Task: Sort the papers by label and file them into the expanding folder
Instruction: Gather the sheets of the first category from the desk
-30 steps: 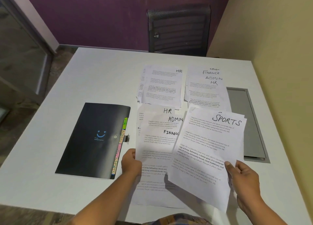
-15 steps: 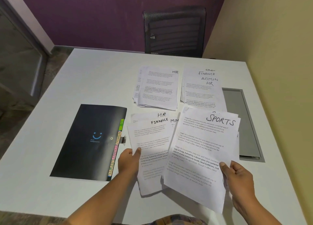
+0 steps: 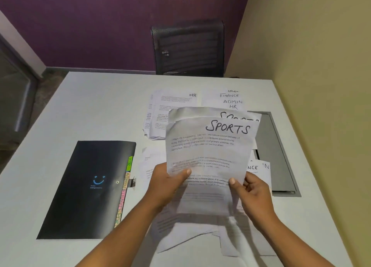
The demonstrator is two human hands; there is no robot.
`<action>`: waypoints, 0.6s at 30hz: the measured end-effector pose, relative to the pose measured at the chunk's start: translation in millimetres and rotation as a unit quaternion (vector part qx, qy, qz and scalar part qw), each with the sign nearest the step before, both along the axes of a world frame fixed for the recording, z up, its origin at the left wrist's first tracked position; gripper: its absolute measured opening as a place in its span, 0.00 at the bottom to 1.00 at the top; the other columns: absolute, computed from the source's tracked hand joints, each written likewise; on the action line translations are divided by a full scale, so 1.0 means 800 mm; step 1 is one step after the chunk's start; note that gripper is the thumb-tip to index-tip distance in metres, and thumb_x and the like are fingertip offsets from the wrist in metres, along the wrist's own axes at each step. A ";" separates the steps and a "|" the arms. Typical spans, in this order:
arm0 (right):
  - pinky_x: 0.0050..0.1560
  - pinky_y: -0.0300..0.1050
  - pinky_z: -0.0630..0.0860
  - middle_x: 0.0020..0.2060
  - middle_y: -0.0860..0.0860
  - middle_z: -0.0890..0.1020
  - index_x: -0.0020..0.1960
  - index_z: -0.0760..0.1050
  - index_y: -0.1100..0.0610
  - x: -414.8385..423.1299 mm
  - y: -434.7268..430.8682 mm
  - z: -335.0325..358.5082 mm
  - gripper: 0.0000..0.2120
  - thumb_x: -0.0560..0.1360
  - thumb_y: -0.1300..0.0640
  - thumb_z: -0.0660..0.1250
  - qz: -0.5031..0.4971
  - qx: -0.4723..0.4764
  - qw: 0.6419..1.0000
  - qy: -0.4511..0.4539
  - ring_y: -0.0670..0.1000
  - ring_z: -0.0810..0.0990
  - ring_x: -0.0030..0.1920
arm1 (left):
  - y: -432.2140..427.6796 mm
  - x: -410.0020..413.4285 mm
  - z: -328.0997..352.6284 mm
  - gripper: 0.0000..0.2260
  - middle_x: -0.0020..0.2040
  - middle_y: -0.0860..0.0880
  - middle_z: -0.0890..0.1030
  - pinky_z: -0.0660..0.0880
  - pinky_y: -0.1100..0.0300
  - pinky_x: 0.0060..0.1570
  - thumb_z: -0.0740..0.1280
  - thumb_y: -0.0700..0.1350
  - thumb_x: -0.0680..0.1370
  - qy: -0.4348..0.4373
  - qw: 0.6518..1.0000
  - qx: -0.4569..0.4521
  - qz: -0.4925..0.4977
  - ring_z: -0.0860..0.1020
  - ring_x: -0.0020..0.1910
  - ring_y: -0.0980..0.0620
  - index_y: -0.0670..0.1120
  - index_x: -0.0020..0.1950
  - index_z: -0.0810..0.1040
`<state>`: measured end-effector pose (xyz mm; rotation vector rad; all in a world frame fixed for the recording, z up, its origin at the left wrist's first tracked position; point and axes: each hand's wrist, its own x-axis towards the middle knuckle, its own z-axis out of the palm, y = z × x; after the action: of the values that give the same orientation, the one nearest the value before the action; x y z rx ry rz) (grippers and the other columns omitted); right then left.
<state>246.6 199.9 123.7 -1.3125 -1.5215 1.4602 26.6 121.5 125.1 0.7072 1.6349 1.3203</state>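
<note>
White table [image 3: 100,106], SPORTS papers [image 3: 210,152] between hands [image 3: 170,184] [image 3: 255,194]

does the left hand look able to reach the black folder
Likely yes for reach: the folder lies just left of the left hand, nothing between, but that hand is pinching the SPORTS sheets.

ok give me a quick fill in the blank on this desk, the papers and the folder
1. The left hand and right hand hold up sheets whose top label reads ____.
2. The black expanding folder lies to the ____ of those sheets.
3. The green tab on the folder's edge reads ____.
4. The chair stands at the ____ side of the table.

Missing words: SPORTS; left; HR; far
</note>
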 end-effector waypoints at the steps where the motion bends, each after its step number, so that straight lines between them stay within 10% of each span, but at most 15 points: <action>1: 0.38 0.31 0.76 0.37 0.46 0.87 0.47 0.82 0.54 -0.005 0.004 0.002 0.09 0.75 0.67 0.70 0.009 0.012 1.000 -0.012 0.42 0.84 0.37 | 0.002 -0.001 -0.003 0.09 0.47 0.55 0.87 0.82 0.56 0.49 0.75 0.38 0.74 0.009 1.000 0.010 0.011 0.85 0.48 0.54 0.51 0.50 0.84; 9: 0.41 0.27 0.76 0.38 0.32 0.85 0.46 0.81 0.48 -0.022 0.033 -0.027 0.13 0.73 0.67 0.73 0.052 0.011 0.996 -0.078 0.34 0.83 0.43 | 0.005 -0.008 -0.039 0.12 0.43 0.62 0.86 0.79 0.70 0.43 0.76 0.37 0.71 0.043 0.998 0.015 0.051 0.83 0.46 0.62 0.53 0.48 0.82; 18: 0.47 0.47 0.82 0.42 0.55 0.86 0.46 0.83 0.54 -0.024 0.060 -0.085 0.03 0.76 0.61 0.71 0.088 -0.016 0.980 -0.176 0.55 0.85 0.45 | 0.025 -0.030 -0.067 0.10 0.43 0.64 0.85 0.80 0.66 0.47 0.74 0.38 0.74 0.060 0.997 -0.038 0.025 0.83 0.46 0.64 0.54 0.48 0.83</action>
<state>227.3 248.0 55.9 -1.5516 -1.8884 1.4172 2.9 141.8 71.5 0.7171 1.7992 1.2642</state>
